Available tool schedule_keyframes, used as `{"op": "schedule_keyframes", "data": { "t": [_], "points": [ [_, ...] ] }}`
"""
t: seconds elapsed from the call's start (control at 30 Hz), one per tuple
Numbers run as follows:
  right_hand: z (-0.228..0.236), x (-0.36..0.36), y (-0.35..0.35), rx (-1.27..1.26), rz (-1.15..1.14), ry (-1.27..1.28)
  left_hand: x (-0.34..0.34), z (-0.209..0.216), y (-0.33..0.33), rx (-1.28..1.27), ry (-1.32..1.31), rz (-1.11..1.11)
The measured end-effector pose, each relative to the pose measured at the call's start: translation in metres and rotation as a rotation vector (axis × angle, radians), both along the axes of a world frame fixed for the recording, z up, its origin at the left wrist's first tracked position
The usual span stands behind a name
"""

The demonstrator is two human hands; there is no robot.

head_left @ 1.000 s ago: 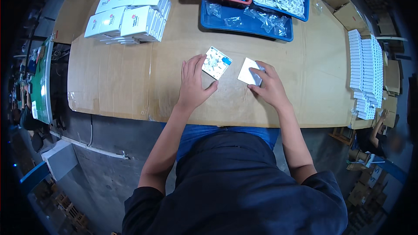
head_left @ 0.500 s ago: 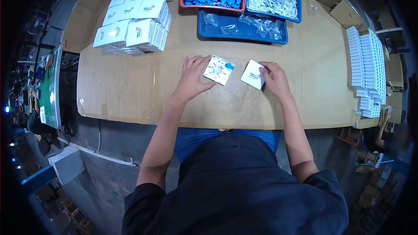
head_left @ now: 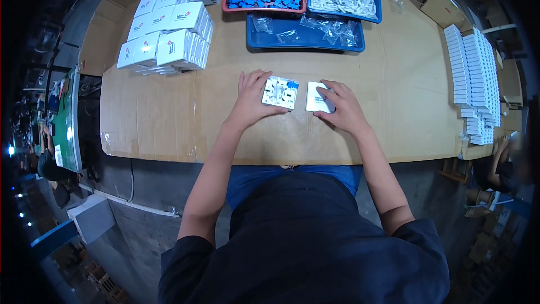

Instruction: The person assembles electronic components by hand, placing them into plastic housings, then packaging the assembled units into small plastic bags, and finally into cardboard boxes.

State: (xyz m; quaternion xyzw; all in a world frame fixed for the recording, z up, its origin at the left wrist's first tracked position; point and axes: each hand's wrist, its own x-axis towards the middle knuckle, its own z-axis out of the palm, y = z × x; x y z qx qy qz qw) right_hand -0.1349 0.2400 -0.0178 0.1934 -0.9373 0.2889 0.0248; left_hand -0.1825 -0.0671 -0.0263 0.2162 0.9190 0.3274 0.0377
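A square white open box base [head_left: 279, 92] with a blue piece near its upper right corner is gripped by my left hand [head_left: 251, 100], thumb along the lower edge and fingers at the upper left. Just right of it, a flat white square cover [head_left: 316, 94] with a small printed mark is held by my right hand [head_left: 341, 105], its fingers across the right side and the thumb at the lower edge. A narrow gap separates the two pieces, over the cardboard-covered table.
Stacked white square covers [head_left: 171, 48] stand at the far left. At the back are a red tray [head_left: 225, 5] of blue clips, a blue tray [head_left: 378, 17] of white sticks and a blue tray [head_left: 264, 45] with clear bags. Tall stacks of white boxes [head_left: 472, 73] line the right edge.
The cover in my right hand has turned squarer and moved left, toward the base. My left hand has turned the base a little, so its edges are straighter.
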Motion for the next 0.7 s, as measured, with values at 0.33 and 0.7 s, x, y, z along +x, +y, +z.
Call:
{"op": "schedule_keyframes", "data": {
  "t": [0.33,0.7],
  "points": [
    [0.055,0.002,-0.019,-1.380,-0.232,-0.509,0.044,0.040,0.015,1.063,-0.591,0.079],
    [0.078,-0.023,-0.045,-1.902,0.031,-0.731,0.065,0.066,0.057,1.480,-0.889,0.168]
  ]
}}
